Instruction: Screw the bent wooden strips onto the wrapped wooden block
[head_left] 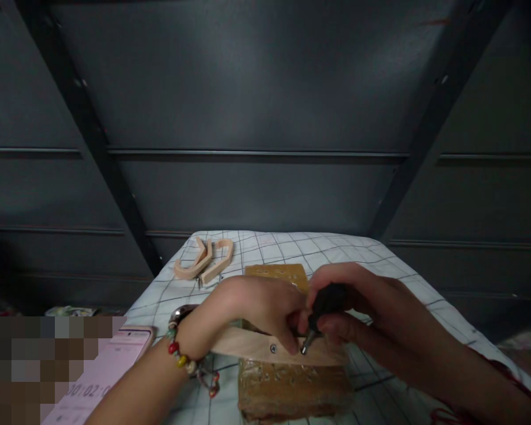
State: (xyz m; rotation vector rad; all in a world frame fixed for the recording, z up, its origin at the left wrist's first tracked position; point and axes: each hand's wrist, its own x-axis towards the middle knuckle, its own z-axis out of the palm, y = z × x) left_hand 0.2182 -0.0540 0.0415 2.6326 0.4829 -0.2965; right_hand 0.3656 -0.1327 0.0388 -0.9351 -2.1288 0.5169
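Observation:
My right hand is closed round a black-handled screwdriver, its metal tip pointing down onto a pale wooden strip. A screw head shows in the strip just left of the tip. The strip lies across a brown block. My left hand, with a beaded bracelet on the wrist, rests over the strip with fingertips pinched right at the screwdriver tip; what they pinch is too small to see.
Two curved pale wooden pieces lie at the far left of the checked cloth that covers the table. A phone showing a timer lies at the near left. Dark panelled walls stand behind.

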